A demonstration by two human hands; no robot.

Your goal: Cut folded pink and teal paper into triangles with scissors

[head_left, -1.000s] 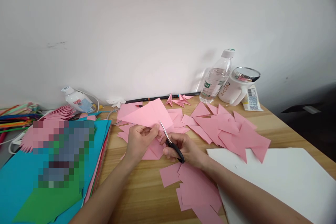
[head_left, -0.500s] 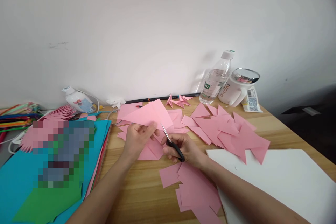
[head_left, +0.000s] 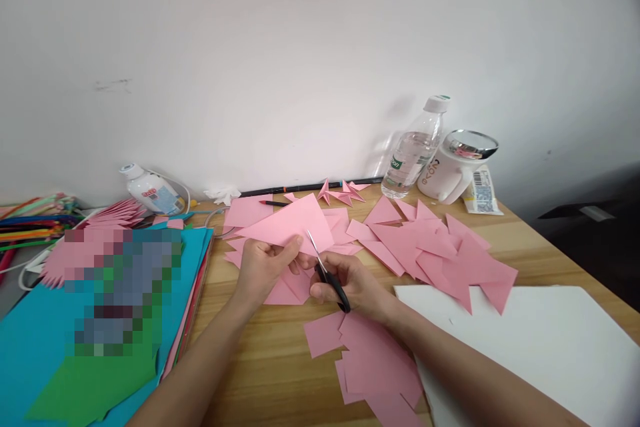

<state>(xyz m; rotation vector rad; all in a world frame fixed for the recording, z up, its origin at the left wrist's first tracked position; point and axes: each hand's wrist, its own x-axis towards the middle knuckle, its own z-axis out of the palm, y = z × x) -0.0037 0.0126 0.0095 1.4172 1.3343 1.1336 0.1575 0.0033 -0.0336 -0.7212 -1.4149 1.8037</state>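
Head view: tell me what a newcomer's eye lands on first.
Mid-table, the left hand holds up a pink sheet while the right hand works scissors into its edge. Pink triangles lie scattered to the right, and a white board fills the near right corner.

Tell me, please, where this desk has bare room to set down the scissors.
Bare wood lies on the table between the left forearm and the near pink squares, and along the right edge past the white sheet. The pink triangles crowd the back; coloured paper fills the left. The right hand holds the scissors.
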